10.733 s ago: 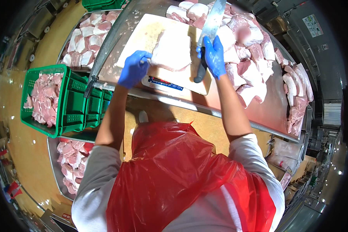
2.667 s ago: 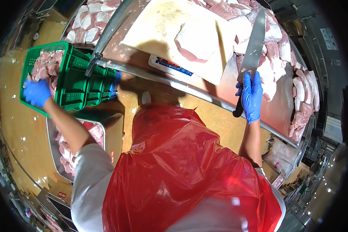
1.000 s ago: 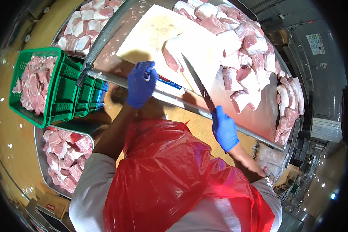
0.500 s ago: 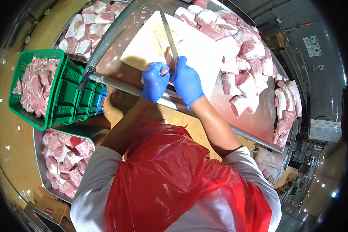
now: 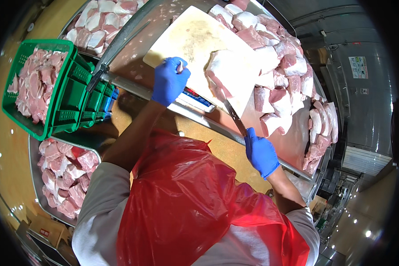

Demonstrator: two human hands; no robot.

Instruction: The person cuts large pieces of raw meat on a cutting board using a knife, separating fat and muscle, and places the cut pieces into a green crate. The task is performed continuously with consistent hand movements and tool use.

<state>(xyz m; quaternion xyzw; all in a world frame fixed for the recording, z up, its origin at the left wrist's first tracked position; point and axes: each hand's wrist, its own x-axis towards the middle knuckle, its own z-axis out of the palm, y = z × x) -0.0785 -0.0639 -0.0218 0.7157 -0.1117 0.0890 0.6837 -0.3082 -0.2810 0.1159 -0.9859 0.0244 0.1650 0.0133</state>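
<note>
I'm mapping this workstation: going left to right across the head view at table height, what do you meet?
Green crate of meat pieces → left hand in a blue glove, on the cutting board → large meat slab on that board → knife held by the right hand → pile of meat cuts.

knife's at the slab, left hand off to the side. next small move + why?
Probably bring the left hand across onto the meat slab to steady it. The right hand holds the knife with its tip at the slab's near edge, while the left hand rests apart on the cutting board, pinching a small pale scrap.
</note>
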